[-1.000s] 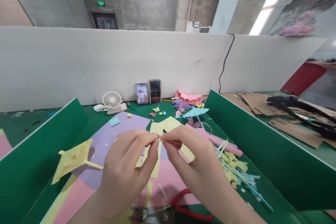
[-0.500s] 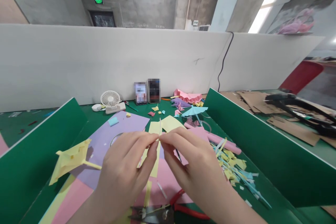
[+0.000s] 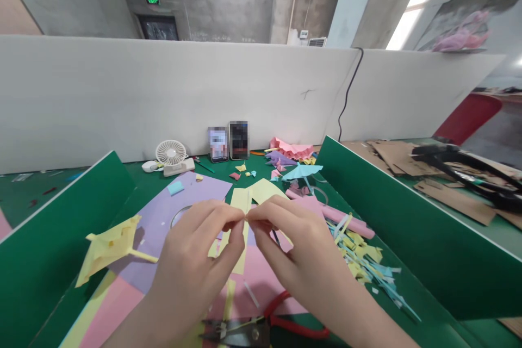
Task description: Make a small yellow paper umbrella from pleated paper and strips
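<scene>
My left hand and my right hand meet fingertip to fingertip above the green table. Both pinch a thin pale strip that stands up between the thumbs and forefingers. Under the hands lie a yellow paper piece, a purple sheet and a pink sheet. A yellow folded paper umbrella lies to the left of my left hand. Red-handled pliers rest on the paper below my wrists.
Green boards stand on both sides. A heap of yellow and blue paper scraps and a pink paper roll lie at the right. At the back stand a small white fan, two phones and folded coloured paper. Cardboard pieces lie beyond the right board.
The hands stay joined at the fingertips and have shifted slightly; the thin strip, lying level between the fingers a second ago, now stands upright.
</scene>
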Demonstrator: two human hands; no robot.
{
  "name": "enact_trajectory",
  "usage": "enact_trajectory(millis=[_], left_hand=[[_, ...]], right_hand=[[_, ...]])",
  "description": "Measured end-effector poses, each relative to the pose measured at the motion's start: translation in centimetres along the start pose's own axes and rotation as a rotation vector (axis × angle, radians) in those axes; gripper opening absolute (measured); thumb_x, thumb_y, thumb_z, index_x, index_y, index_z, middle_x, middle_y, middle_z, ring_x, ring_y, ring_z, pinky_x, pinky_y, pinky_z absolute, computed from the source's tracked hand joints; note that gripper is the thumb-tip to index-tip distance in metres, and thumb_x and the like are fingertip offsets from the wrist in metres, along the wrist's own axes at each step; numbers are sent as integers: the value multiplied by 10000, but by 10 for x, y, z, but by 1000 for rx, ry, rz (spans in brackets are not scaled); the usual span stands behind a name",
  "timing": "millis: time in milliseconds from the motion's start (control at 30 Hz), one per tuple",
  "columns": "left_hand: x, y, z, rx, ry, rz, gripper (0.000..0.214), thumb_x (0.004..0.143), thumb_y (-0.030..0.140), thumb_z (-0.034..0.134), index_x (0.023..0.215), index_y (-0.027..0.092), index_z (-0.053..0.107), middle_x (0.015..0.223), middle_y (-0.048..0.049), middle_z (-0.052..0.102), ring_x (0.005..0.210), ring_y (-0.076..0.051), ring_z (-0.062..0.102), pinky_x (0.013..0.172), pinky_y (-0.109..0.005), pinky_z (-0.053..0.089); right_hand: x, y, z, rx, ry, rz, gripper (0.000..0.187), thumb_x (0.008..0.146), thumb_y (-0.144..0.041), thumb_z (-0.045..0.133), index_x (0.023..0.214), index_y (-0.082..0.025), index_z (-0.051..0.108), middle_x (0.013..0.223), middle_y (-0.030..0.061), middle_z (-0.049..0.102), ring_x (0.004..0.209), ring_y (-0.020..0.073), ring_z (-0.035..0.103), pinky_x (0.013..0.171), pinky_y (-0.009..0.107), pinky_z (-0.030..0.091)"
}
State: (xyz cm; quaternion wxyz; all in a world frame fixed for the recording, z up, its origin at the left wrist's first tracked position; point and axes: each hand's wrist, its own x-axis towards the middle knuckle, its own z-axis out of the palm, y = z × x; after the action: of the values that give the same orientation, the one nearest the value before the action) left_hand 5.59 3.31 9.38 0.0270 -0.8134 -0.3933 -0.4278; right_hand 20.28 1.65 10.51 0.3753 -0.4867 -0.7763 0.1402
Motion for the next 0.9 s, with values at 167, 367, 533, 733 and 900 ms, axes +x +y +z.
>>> enact_trajectory(millis=[167,367,533,733,900], left_hand=[[4,1,-6,-81,-119,-87,118,798,125,477,731,207,529,661,42,580,607,-95,525,573,-216,418],[6,1,-9,-129,-169,-102,122,820,173,462,735,229,529,669,49,599,594,-103,544,545,-216,420],[4,2,-12,-133,-185,-112,102,814,195,486,798,260,563,727,61,641,638,-101,581,552,-206,433],[3,2,-10,-95,-147,-98,93,806,208,500,781,254,577,738,49,660,640,-109,595,544,-207,441],[0,2,-9,-63,-144,-82,104,813,200,483,793,228,581,730,23,658,648,-124,595,579,-223,462]], right_hand=[[2,-1,-5,122,-15,65,155,805,-83,474,772,-203,568,695,-25,574,651,108,514,575,212,389],[3,-2,-11,270,-109,129,180,787,-72,471,752,-221,567,659,-55,574,606,89,515,534,182,390],[3,-1,-12,315,-114,155,164,812,-111,462,738,-219,561,657,-57,565,608,83,509,534,175,390],[3,-2,-12,280,-92,143,156,806,-106,471,732,-215,555,649,-57,561,600,81,504,529,174,388],[3,-2,-11,277,-98,139,163,809,-106,465,747,-215,569,666,-45,583,608,93,525,537,191,397]])
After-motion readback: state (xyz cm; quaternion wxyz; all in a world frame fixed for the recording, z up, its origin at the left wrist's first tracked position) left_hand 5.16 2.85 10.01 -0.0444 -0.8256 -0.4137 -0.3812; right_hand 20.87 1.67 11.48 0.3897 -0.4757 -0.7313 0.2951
